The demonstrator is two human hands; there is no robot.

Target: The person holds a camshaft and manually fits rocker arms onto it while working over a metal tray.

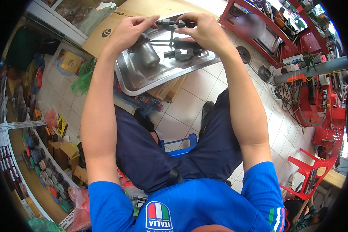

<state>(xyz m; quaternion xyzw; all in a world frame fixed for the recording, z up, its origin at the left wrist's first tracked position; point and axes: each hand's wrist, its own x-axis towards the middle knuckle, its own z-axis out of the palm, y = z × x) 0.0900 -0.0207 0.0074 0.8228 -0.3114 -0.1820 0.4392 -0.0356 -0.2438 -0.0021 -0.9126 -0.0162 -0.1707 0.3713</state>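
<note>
Over the far side of a shiny metal tray (137,92), a dark metal part with hex-shaped sections (167,24) is held between both hands. My left hand (133,30) pinches its left end between thumb and fingers. My right hand (199,29) grips the right end, fingers curled round it. A similar dark metal part (183,54) lies in the tray below my right hand. To its left, a silver metal cup (147,55) rests tilted. Between them is a thin dark tool (162,41), partly hidden; its kind is unclear.
Cardboard (101,34) lies beyond the tray. At the right are a red tool rack (255,42), tangled cables (288,94) and a red plastic chair (307,170). Shelves with small round goods (50,174) line the left. A blue stool (181,147) shows between my legs.
</note>
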